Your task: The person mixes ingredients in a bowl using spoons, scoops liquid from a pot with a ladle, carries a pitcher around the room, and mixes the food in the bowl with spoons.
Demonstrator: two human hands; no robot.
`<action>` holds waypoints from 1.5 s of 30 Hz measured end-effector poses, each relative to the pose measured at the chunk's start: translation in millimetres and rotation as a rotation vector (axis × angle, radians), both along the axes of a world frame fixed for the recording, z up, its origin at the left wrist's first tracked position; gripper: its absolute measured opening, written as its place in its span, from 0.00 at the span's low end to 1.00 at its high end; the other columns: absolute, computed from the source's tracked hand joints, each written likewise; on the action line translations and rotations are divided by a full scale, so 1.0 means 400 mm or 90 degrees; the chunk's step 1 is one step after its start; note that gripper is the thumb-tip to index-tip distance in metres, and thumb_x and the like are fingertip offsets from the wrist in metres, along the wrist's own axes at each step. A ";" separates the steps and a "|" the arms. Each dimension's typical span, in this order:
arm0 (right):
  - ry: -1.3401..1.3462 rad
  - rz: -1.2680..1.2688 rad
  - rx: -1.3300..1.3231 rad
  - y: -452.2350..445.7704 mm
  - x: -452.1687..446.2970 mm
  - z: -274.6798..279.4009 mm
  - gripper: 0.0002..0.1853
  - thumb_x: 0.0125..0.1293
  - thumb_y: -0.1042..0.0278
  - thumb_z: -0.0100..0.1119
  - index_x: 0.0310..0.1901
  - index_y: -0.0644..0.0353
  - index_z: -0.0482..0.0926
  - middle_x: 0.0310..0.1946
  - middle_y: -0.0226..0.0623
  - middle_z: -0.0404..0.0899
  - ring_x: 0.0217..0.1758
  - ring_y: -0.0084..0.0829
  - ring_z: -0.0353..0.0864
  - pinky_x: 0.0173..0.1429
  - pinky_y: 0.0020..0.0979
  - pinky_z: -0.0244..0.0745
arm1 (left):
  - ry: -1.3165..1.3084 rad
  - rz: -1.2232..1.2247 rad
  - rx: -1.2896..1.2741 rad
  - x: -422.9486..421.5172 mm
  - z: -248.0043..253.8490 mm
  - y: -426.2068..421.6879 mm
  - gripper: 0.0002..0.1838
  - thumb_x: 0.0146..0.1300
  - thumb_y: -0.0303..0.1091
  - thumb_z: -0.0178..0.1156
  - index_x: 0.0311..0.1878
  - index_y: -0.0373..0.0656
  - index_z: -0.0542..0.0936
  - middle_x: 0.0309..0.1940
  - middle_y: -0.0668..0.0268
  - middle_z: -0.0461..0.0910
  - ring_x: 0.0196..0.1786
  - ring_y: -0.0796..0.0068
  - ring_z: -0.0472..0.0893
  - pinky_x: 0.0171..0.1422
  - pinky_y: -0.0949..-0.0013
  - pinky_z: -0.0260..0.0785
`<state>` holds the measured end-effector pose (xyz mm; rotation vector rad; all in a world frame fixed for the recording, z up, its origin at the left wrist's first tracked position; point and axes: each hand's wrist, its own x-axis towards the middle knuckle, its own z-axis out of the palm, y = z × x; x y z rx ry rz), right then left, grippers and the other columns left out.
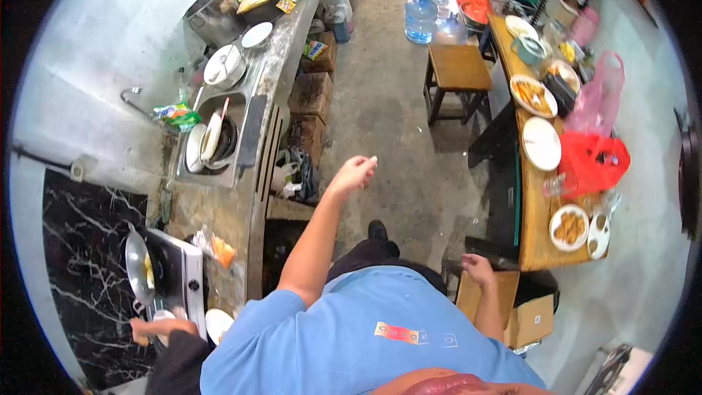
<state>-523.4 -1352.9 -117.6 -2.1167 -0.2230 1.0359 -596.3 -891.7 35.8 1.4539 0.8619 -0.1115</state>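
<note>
My left hand (355, 175) is stretched forward over the concrete floor, its fingers closed together. A small pale spot shows at the fingertips, too small to name. My right hand (479, 269) hangs low at my side near the wooden table (537, 254), its fingers loosely apart and nothing visible in them. Below it is a brown wooden stool top (468, 298), with an open cardboard box (531, 320) beside it. On the table's near end are a plate of fried food (569, 227) and a white divided dish (599, 237).
Another person's hand (140, 330) is by the gas stove (179, 278) and wok (139, 267). The counter on the left has a sink (241, 164) with dishes. A wooden stool (459, 68) and water jugs (421, 18) stand ahead; a red plastic bag (596, 163) lies on the table.
</note>
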 end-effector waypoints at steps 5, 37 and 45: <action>0.189 -0.181 -0.028 0.312 0.139 0.074 0.25 0.62 0.63 0.63 0.60 0.63 0.72 0.35 0.35 0.79 0.30 0.22 0.77 0.33 0.26 0.72 | -0.051 0.075 -0.037 0.266 0.109 0.281 0.21 0.67 0.55 0.52 0.41 0.44 0.77 0.29 0.73 0.74 0.29 0.81 0.71 0.34 0.75 0.65; -0.839 0.595 0.315 3.420 1.810 0.464 0.23 0.62 0.57 0.60 0.56 0.58 0.73 0.44 0.47 0.80 0.51 0.46 0.78 0.55 0.43 0.71 | -0.127 0.665 -0.222 1.426 0.101 2.207 0.28 0.64 0.54 0.56 0.55 0.38 0.68 0.31 0.65 0.77 0.28 0.72 0.79 0.31 0.73 0.71; -0.498 1.103 0.134 3.691 1.848 0.362 0.14 0.62 0.65 0.54 0.45 0.65 0.75 0.40 0.53 0.81 0.44 0.51 0.82 0.45 0.45 0.78 | 0.321 0.556 0.219 1.392 0.016 2.280 0.15 0.64 0.37 0.48 0.35 0.37 0.81 0.32 0.47 0.82 0.37 0.50 0.83 0.40 0.55 0.73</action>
